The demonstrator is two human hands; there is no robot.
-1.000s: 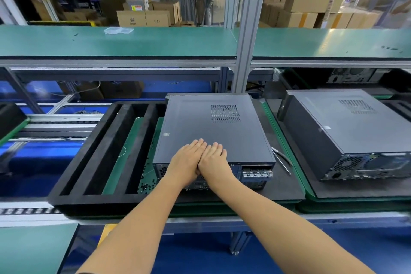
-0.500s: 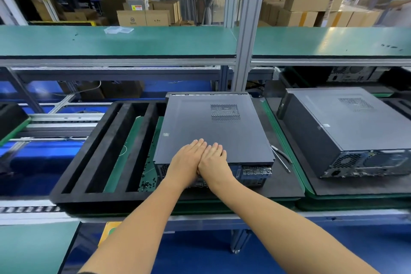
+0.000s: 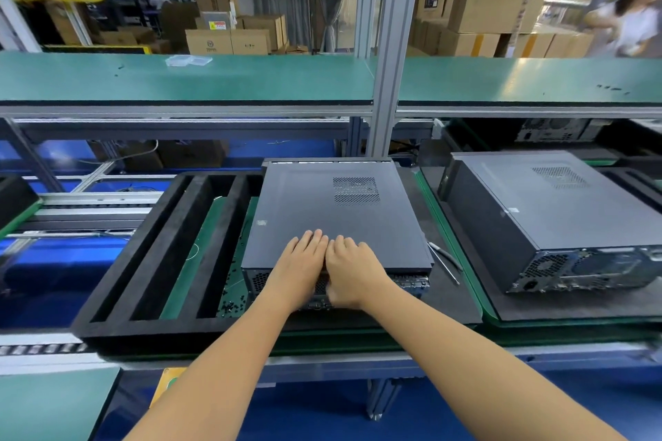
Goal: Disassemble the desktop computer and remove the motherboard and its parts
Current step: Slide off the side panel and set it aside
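A dark grey desktop computer (image 3: 333,211) lies flat on a black foam pad, its rear ports facing me. Its side panel (image 3: 308,197) with a vent grille is on top, with a thin gap showing at its far edge. My left hand (image 3: 299,261) and my right hand (image 3: 349,268) lie side by side on the near edge of the panel. Fingers of both hands are straight and press flat on the panel. My right thumb hangs down over the rear face.
A black foam tray (image 3: 150,247) with long slots sits left of the computer, small black screws (image 3: 233,304) scattered beside it. Two thin metal tools (image 3: 444,261) lie right of the case. A second closed computer (image 3: 551,218) stands further right. A person (image 3: 630,11) stands beyond the green shelf (image 3: 215,79).
Both hands stay pressed on the panel's near edge. The panel has slid slightly away from me, and more of the rear face shows under my hands.
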